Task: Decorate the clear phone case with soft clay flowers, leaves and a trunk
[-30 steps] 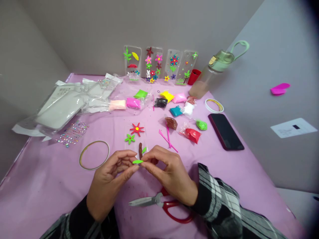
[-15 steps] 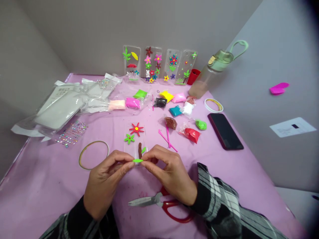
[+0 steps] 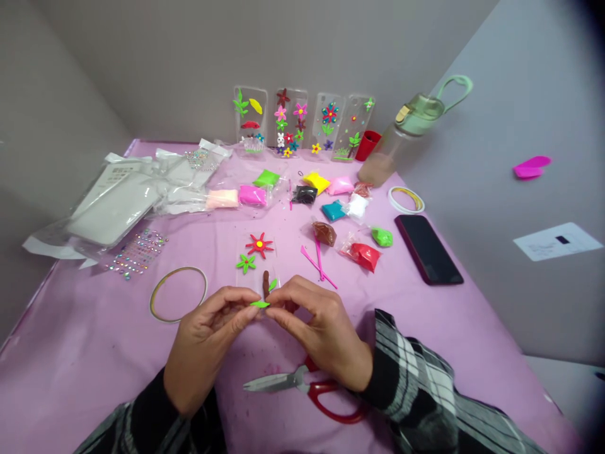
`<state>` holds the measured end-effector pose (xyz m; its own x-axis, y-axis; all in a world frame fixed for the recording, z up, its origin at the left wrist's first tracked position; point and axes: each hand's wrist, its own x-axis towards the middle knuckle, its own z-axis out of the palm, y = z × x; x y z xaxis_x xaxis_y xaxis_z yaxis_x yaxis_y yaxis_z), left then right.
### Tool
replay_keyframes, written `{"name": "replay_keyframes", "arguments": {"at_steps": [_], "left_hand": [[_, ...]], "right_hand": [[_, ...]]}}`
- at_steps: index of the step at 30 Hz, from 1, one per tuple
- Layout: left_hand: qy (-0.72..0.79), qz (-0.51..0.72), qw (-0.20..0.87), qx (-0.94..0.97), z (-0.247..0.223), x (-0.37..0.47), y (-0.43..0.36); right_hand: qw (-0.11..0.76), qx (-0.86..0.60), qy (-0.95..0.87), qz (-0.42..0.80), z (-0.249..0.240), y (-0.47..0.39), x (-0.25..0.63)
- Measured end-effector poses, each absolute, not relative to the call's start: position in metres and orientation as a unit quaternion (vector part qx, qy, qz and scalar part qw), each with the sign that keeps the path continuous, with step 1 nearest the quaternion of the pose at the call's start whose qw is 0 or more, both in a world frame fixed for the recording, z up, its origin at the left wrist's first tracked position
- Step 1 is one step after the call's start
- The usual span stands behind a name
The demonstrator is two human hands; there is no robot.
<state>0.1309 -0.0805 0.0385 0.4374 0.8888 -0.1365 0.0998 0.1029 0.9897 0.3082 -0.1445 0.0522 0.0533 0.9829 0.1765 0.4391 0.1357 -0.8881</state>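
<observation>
A small green clay leaf [image 3: 259, 304] is pinched between the fingertips of my left hand [image 3: 208, 343] and my right hand [image 3: 324, 328], one at each end. Just beyond lies a clear phone case [image 3: 242, 284], partly hidden by my fingers. It bears a red clay flower [image 3: 259, 245] with a yellow centre, a green flower [image 3: 245, 263] with a red centre, a brown clay stem [image 3: 266, 284] and a second green leaf [image 3: 273, 285] beside the stem. Red-handled scissors [image 3: 297, 380] lie below my right hand, which hides part of them.
Bagged clay such as a red packet [image 3: 363, 255] lies beyond my hands, near pink sticks [image 3: 319, 265]. A tape ring [image 3: 152, 302] is at the left, a phone [image 3: 428, 249] at the right. Decorated cases [image 3: 291, 123] and a bottle [image 3: 392, 142] stand at the back.
My left hand has shifted slightly to the right, closer to my right hand. The leaf has moved slightly left and its right end now curves a little.
</observation>
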Motion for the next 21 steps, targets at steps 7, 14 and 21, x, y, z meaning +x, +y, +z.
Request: {"name": "replay_keyframes", "arguments": {"at_steps": [7,14,21], "left_hand": [[0.439,0.31,0.495,0.682,0.034,0.133,-0.064],[0.405,0.278,0.466,0.736,0.028,0.139,-0.057],[0.38,0.267,0.409,0.786,0.022,0.14,-0.053]], "right_hand": [[0.465,-0.613,-0.573,0.283,0.054,-0.136,0.33],[0.458,-0.637,-0.556,0.277,0.055,-0.133,0.339],[0.457,-0.631,-0.553,0.295,0.057,-0.132,0.338]]}}
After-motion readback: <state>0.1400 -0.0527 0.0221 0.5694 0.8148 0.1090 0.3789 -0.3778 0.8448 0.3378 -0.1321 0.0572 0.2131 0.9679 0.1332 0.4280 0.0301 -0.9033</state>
